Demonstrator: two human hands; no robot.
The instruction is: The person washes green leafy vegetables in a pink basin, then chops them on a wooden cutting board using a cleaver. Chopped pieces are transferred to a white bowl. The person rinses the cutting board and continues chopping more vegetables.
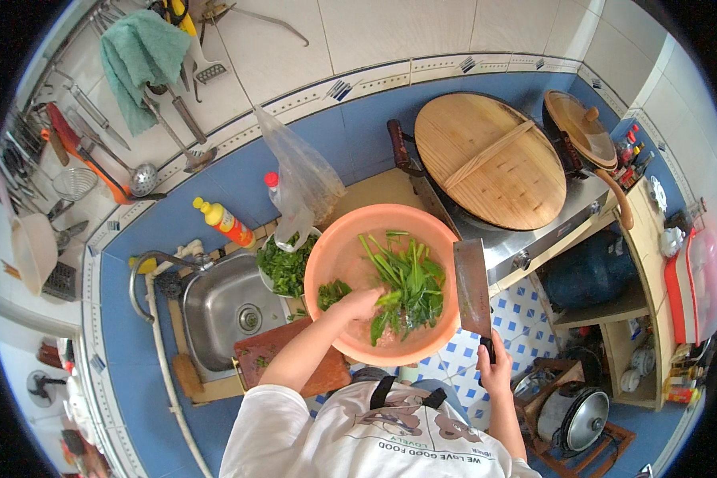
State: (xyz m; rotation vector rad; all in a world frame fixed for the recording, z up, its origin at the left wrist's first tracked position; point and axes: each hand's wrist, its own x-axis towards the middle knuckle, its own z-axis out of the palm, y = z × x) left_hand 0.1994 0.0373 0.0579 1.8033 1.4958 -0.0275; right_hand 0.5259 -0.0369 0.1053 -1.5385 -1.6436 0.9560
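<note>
My left hand reaches into a large orange plastic basin of water. Its fingers close on the pale stem ends of some leafy greens; the fingertips are partly hidden. Long stems and leaves float around it, and a darker clump of greens sits by the basin's left wall. In my right hand is the black handle of a cleaver. The cleaver's broad blade points away from me, just outside the basin's right rim.
Left of the basin are a bowl of chopped greens, a reddish cutting board and a steel sink. A plastic bag stands behind. Beyond to the right, a wooden lid covers a wok on the gas stove.
</note>
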